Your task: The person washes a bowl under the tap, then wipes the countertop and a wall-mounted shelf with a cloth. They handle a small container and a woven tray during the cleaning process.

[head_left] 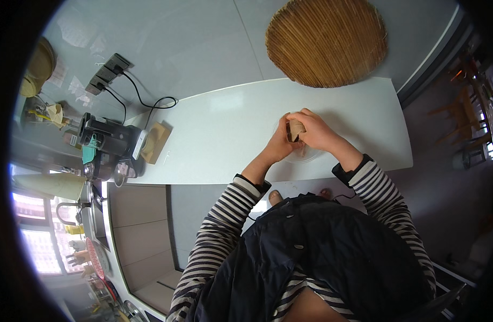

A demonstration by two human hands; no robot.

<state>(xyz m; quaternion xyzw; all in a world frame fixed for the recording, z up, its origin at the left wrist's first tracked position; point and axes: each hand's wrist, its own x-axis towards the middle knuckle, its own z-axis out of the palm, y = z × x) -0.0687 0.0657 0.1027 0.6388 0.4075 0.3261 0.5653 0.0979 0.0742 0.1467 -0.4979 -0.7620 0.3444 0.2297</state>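
Note:
Both my hands meet over a clear round bowl (304, 156) on the white countertop. Between them is a brown, rough-surfaced piece (296, 129) with a dark side; what it is exactly I cannot tell. My left hand (279, 139) grips it from the left, its fingers curled around the dark side. From the right, my right hand (315, 129) holds the same piece, with fingers over its top. Some pinkish bits show through the bowl beneath my hands, partly hidden by them.
A round woven straw mat (327, 42) leans on the wall behind the white countertop (222, 133). Black appliances (113, 141) and a wooden block (157, 143) stand at the left. Black cords run from a power strip (107, 74). A sink with a faucet (71, 205) lies further left.

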